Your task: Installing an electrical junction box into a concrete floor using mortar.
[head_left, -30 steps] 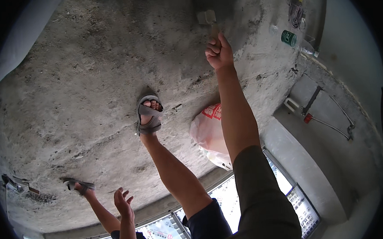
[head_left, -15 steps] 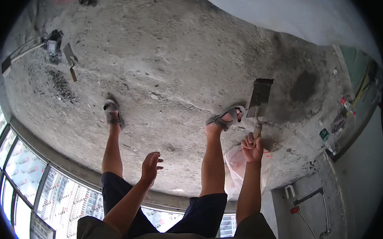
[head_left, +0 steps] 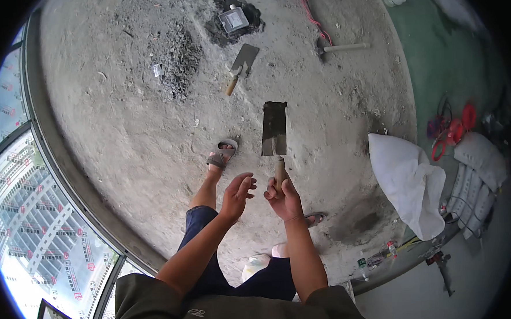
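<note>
The rectangular metal trowel with a pale wooden handle was found at the centre of the frame. Its blade was coated dark grey-brown, darkest along the far end, with lighter grey smears beside the shank; the handle was rounded and tan. The long axis ran nearly upright in the frame, blade toward the upper edge, handle toward the lower edge. The right grip was closed around the handle's lower part. The left grip stood just to the left, fingers loosely bent and parted, apart from the handle and with nothing seen in it. Whether the blade touched the floor could not be told.

The grey bare concrete floor was rough and dusty, with loose dark rubble at upper left and a dark patch at lower right. A second trowel with a wooden handle lay aslant in the upper centre, below a small grey square box. A hammer with a pale handle lay at upper right, near a red cord. A crumpled white sack lay at right, partly over a green floor covering. Dark-framed windows filled the lower left.
</note>
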Demonstrator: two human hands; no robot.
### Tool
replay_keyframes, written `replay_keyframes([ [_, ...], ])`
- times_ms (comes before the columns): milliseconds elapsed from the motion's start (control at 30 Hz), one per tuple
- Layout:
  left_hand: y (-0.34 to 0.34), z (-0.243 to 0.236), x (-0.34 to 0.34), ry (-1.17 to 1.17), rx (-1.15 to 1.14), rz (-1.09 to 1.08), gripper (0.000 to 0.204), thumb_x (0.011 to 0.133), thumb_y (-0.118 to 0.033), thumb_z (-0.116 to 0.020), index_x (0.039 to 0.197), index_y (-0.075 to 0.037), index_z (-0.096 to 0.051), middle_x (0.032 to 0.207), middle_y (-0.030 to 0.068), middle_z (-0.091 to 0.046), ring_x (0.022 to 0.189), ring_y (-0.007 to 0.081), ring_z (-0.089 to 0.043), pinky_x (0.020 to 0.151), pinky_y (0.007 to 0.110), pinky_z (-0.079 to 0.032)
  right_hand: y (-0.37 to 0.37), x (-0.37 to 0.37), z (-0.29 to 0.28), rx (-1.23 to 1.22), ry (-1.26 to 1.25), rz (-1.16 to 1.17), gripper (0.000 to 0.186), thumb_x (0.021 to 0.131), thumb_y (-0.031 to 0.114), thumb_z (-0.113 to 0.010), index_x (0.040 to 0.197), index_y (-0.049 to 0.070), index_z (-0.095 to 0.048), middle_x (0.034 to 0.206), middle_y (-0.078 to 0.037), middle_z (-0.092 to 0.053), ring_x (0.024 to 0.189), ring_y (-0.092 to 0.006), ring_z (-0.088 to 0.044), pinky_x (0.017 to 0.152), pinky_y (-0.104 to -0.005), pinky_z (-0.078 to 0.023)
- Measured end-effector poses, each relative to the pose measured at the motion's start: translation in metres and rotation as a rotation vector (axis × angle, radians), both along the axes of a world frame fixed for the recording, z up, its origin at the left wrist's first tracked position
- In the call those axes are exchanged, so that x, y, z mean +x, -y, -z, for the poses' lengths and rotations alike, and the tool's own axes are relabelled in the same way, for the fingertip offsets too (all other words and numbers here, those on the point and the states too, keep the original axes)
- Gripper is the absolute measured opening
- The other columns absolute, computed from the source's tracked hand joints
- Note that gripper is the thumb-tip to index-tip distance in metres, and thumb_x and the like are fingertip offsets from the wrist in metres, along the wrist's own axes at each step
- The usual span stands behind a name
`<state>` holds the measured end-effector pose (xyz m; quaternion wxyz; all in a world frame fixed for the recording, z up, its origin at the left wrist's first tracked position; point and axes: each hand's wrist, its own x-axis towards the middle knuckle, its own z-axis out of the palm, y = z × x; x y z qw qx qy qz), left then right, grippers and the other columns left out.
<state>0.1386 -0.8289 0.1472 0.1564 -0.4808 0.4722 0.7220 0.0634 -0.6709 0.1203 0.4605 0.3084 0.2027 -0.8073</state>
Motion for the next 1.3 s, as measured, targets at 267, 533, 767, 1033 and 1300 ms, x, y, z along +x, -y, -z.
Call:
replay_keyframes([
  [267,0.17,-0.001,-0.11,-0.129,0.194,-0.353,0.045,0.103,-0.035,-0.042,0.134,-0.004,-0.05,0.122,0.0104,-0.061,0.108,0.0199,-0.059,0.087,0.036,-0.049,0.161,-0.106,-0.014,-0.025,-0.005,-0.12,0.04,0.094,0.035,-0.063,0.125,0.014,-0.052,0.105,-0.004,-0.061,0.082,-0.0135,-0.056,0.077,-0.0309,-0.043],
  [533,0.254,0.008,-0.209,-0.252,0.53,-0.539,0.052,0.099,-0.037,-0.037,0.137,-0.003,-0.047,0.127,0.0159,-0.06,0.114,0.0265,-0.057,0.096,0.045,-0.044,0.212,-0.251,0.026,0.102,-0.15,-0.606,0.04,0.097,0.032,-0.059,0.126,0.005,-0.05,0.111,-0.01,-0.063,0.097,-0.0215,-0.062,0.088,-0.0349,-0.048],
  [767,0.254,0.064,-0.253,0.123,0.179,-0.187,0.044,0.1,-0.036,-0.05,0.125,0.001,-0.056,0.11,0.0115,-0.065,0.1,0.0203,-0.063,0.085,0.037,-0.051,0.254,-0.277,0.064,0.124,-0.217,-0.787,0.039,0.097,0.026,-0.06,0.127,0.004,-0.049,0.11,-0.008,-0.063,0.1,-0.019,-0.064,0.086,-0.0316,-0.051],
  [1033,0.295,0.139,-0.217,0.032,0.401,-0.222,0.024,0.097,-0.021,-0.06,0.11,0.0,-0.062,0.099,0.0075,-0.068,0.086,0.0141,-0.065,0.075,0.029,-0.053,0.288,-0.224,0.143,0.147,-0.272,-0.941,0.036,0.097,0.033,-0.061,0.119,0.005,-0.056,0.102,0.0,-0.064,0.09,-0.0117,-0.063,0.078,-0.0264,-0.048],
  [1300,0.408,0.22,-0.205,0.07,-0.006,0.206,0.024,0.095,-0.021,-0.063,0.11,-0.003,-0.061,0.083,0.0027,-0.066,0.066,0.0093,-0.06,0.056,0.025,-0.049,0.281,-0.202,0.277,0.899,-0.304,-1.535,0.06,0.085,0.06,-0.065,0.068,0.002,-0.058,0.054,-0.01,-0.057,0.04,-0.0166,-0.053,0.039,-0.0312,-0.042],
])
